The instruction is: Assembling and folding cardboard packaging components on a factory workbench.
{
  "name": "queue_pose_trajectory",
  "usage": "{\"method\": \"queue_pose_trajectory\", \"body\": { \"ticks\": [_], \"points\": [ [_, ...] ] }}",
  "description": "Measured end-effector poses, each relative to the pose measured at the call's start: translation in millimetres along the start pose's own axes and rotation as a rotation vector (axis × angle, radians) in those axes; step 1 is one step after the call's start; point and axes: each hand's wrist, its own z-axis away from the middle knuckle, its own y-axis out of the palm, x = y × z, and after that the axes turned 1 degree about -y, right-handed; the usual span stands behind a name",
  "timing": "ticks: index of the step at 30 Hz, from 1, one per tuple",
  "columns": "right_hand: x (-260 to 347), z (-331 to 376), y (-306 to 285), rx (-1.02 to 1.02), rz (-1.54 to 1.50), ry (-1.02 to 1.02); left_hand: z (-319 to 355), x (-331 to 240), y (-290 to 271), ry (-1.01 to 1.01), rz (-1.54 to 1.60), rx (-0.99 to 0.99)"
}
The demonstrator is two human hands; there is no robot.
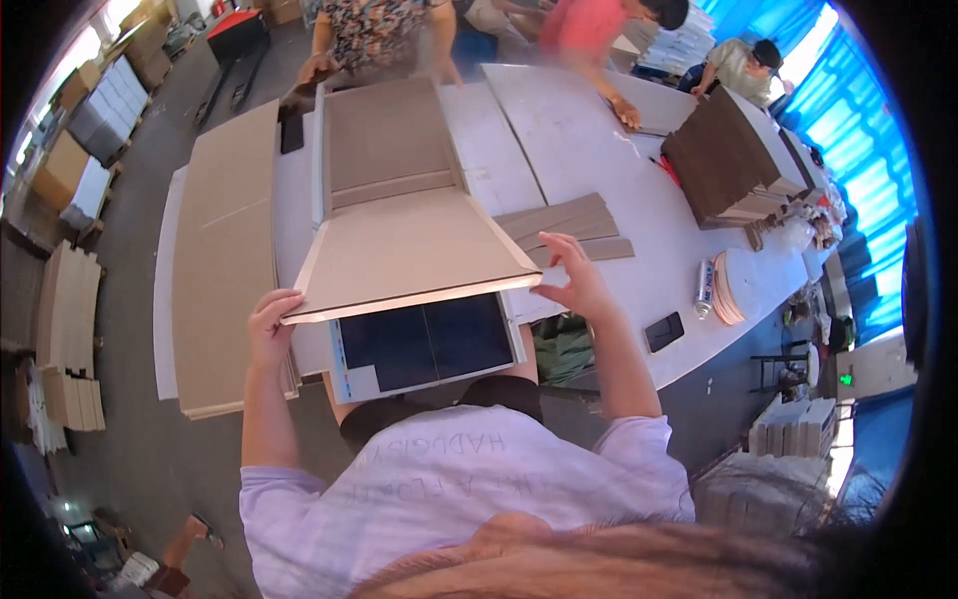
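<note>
A large folded cardboard piece, light brown with upturned edges, lies on the table, its near part raised toward me. My left hand pinches its near left corner, thumb and fingers closed on the edge. By the near right corner is my right hand, thumb and fingers spread apart, and whether the thumb touches the edge I cannot tell. Beneath the raised edge, a flat sheet with dark panels and a white and blue border shows in front of my lap. The far part of the cardboard lies flat.
Cardboard sheets are stacked on the left. Grey-brown strips lie right of the cardboard. Farther right are a brown board stack, a spray can, a tape roll and a phone. Several people work across the table.
</note>
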Motion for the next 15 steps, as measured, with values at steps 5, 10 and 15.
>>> {"method": "queue_pose_trajectory", "body": {
  "ticks": [5, 10, 15],
  "points": [
    [-30, -15, 18, -0.097, -0.271, -0.128, -7, 10, 0, 0.029, 0.108, -0.116],
    [-40, -30, 24, -0.182, -0.373, -0.224, -18, 8, 3, -0.030, 0.266, -0.216],
    [-48, -40, 25, -0.174, -0.408, -0.291, -24, 13, -4, 0.061, 0.139, -0.204]
  ]
}}
